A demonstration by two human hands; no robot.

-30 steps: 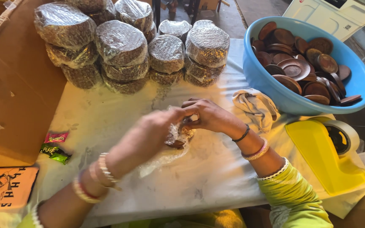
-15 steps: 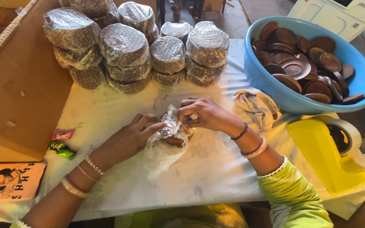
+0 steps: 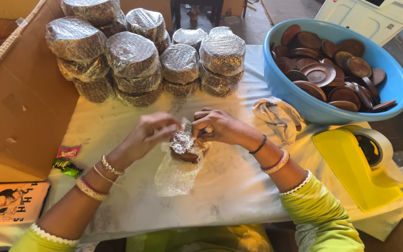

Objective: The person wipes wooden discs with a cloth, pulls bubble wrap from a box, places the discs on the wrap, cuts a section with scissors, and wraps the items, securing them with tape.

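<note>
My left hand (image 3: 146,136) and my right hand (image 3: 216,126) meet over the middle of the white table cover (image 3: 239,186). Between them sits a small stack of brown round discs (image 3: 190,155) partly covered by crinkled clear plastic wrap (image 3: 179,163). Both hands pinch the bunched wrap on top of the stack. A loose flap of wrap trails toward me on the cloth. Bangles circle both wrists.
Several wrapped round stacks (image 3: 136,56) are piled at the back. A blue basin (image 3: 304,100) of brown discs stands at the right, a white rag (image 3: 280,119) beside it. A yellow tape dispenser (image 3: 362,165) lies near right. A cardboard box (image 3: 19,107) stands at the left, with candy wrappers (image 3: 66,161).
My hands have lifted and gathered the plastic wrap up over the disc stack. The left hand shifted from pressing flat on the wrap to pinching it.
</note>
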